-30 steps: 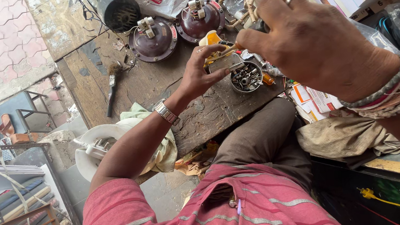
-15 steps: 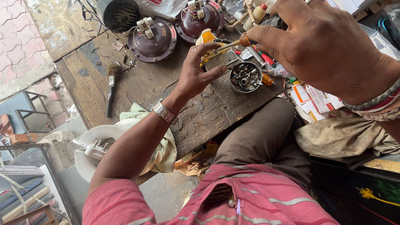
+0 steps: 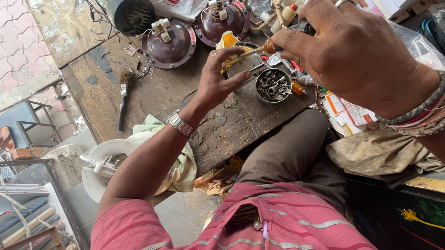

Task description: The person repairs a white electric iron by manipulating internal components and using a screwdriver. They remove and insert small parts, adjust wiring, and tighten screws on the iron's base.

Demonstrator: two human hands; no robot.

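Screwdriver [image 3: 259, 49] in rt hand [image 3: 357, 53], prob.

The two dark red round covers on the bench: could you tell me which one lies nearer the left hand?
The right-hand cover, just behind the yellow part the left hand holds. The other cover sits farther left, beside the black cylinder.

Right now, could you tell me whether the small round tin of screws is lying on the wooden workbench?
Yes, the round tin sits on the wooden workbench, just right of the left hand.
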